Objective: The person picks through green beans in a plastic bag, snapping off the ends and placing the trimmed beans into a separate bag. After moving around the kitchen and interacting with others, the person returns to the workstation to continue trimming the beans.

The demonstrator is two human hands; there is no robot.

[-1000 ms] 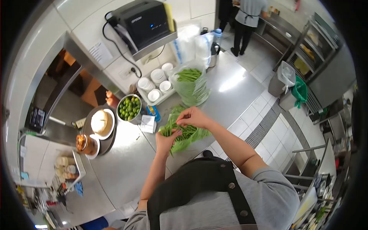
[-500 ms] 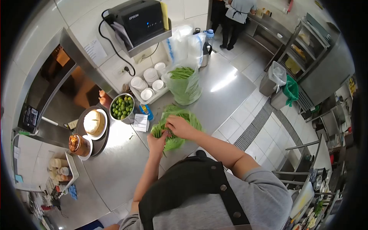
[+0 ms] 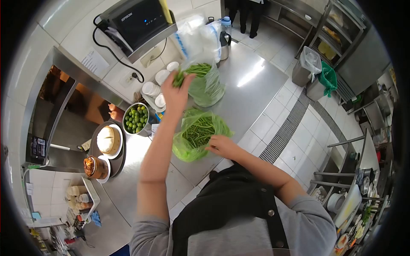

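My left hand (image 3: 175, 94) is raised beside the upright clear plastic bag (image 3: 206, 93), closed round a small bunch of green beans (image 3: 179, 79). More green beans (image 3: 199, 69) stick up from that bag's mouth. Closer to me, an open light-green plastic bag (image 3: 188, 152) lies spread on the steel counter with a heap of green beans (image 3: 198, 131) inside. My right hand (image 3: 224, 146) is at this bag's right edge, fingers curled together; what they hold, if anything, is too small to make out.
On the left are a metal pot of green limes (image 3: 136, 119) and a round tray (image 3: 121, 158) with a bamboo steamer (image 3: 108, 140). White cups (image 3: 150, 88) stand by the wall below a black Epson printer (image 3: 132, 23). Two bins (image 3: 304, 70) are on the floor at right.
My left hand has lifted from the nearer bag up to the farther one, carrying beans. My right hand has shifted right to the nearer bag's edge, uncovering the heap. The view has shifted slightly.
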